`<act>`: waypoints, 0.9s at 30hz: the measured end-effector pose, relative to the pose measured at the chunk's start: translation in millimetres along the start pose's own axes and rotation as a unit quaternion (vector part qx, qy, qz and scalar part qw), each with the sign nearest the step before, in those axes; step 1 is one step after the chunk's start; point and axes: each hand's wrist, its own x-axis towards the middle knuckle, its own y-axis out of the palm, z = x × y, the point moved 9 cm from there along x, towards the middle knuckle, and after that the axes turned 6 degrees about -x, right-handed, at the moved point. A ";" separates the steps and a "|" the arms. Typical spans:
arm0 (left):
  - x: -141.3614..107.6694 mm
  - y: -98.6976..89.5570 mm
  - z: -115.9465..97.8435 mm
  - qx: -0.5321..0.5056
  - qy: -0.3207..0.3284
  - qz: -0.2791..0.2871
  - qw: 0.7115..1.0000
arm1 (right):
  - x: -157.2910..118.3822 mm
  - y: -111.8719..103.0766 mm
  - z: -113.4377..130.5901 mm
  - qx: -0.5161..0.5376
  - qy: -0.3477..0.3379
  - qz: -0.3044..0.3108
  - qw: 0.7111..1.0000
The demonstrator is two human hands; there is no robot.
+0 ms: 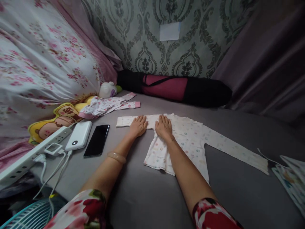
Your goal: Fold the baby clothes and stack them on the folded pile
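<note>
A small white long-sleeved shirt (pixel 190 136) with a pastel print lies spread on the grey sheet (pixel 133 187), both sleeves stretched out to the sides. My left hand (pixel 138 125) rests flat on its left sleeve, fingers extended. Flat on the shirt near the left shoulder lies my right hand (pixel 164 128), its fingers also straight. Neither hand grasps the cloth. My right forearm covers part of the shirt's body and lower hem.
Left of the shirt lie a black phone (pixel 97 140), a white power bank (pixel 79 135) and a power strip (pixel 35 152) with cables. Small printed pants (pixel 105 106) lie behind them. A black and maroon long bag (pixel 166 87) lines the wall. Folded cloth (pixel 290 181) sits at right.
</note>
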 end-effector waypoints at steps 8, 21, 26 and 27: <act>-11.2 -17.9 81.2 0.027 -0.098 -0.011 0.995 | 1.9 3.4 -0.8 -0.004 -0.001 0.008 1.000; -32.2 -51.9 70.0 0.040 -0.050 -0.182 0.981 | 16.1 -5.8 -44.6 0.413 0.101 -0.036 0.904; -30.5 -46.1 66.9 0.075 -0.038 -0.134 0.987 | 7.1 -12.3 -47.4 0.473 0.063 0.000 0.879; -30.0 -45.3 64.9 0.080 -0.036 -0.119 0.989 | 0.7 -14.7 -48.6 0.459 0.052 0.009 0.887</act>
